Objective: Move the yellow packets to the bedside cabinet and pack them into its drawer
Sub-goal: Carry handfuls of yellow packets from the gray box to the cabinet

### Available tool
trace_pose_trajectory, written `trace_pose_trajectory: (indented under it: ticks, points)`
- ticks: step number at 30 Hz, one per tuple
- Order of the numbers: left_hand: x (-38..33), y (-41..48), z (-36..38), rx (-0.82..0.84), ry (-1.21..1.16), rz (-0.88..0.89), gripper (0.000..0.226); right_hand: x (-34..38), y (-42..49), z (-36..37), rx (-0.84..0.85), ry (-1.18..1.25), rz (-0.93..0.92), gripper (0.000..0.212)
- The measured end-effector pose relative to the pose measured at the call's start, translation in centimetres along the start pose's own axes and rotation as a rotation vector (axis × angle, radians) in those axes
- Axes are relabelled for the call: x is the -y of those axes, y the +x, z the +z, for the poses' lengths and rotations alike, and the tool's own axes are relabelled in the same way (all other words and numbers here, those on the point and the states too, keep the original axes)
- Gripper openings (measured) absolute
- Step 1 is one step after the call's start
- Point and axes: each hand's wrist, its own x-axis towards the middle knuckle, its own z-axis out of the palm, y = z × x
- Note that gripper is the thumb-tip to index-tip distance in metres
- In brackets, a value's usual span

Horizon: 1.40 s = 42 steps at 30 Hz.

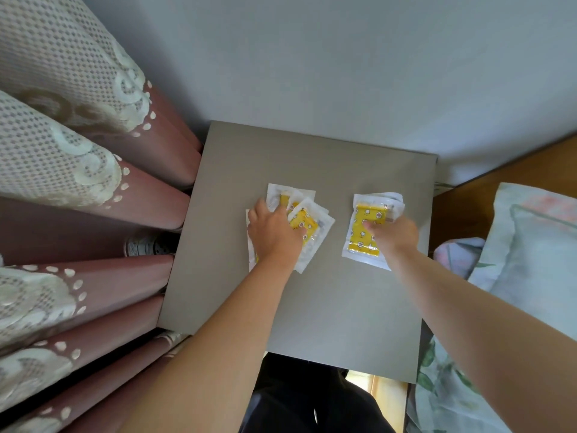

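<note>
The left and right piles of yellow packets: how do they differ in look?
The left pile is fanned out, its packets overlapping at several angles; the right pile is stacked more squarely. The left hand covers much of the left pile; the right pile shows its top packet nearly whole. Both lie on the grey cabinet top.

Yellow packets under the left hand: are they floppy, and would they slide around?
Probably floppy and light: the packets look like thin, flat plastic wrappers. They lie fanned on the smooth cabinet top, so a push may scatter them.
</note>
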Motion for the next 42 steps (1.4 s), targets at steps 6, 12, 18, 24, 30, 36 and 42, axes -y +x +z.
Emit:
trace_pose_trajectory:
  ticks: [6,12,18,24,30,36,42]
  points:
    - [-0.6,0.4,0.1,0.020,0.014,-0.050,0.048,0.0,0.1,0.1,0.008,-0.019,-0.051,0.022]
    - [-2.2,0.2,0.0,0.061,-0.048,0.012,0.038,-0.2,0.2,-0.2,0.040,0.011,-0.085,0.019]
    - [-3.1,0.4,-0.5,0.070,0.061,0.084,0.042,-0.4,0.3,-0.1,0.036,0.043,-0.085,0.020]
    - [-3.4,0.0,-0.4,0.033,0.066,0.188,0.079,-0.4,0.4,0.0,0.039,0.044,-0.073,0.027]
    - [-3.7,-1.0,0.2,0.046,-0.105,0.093,0.090,-0.3,0.5,-0.2,0.049,0.060,-0.074,0.027]
    - [-3.1,-1.8,0.3,0.126,-0.255,0.084,0.015,-0.1,0.3,-0.5,0.049,-0.007,-0.066,0.028]
    - [1.7,-3.7,-2.6,0.170,-0.744,-0.223,0.022,0.6,-1.5,-1.3,0.110,0.065,0.098,0.025]
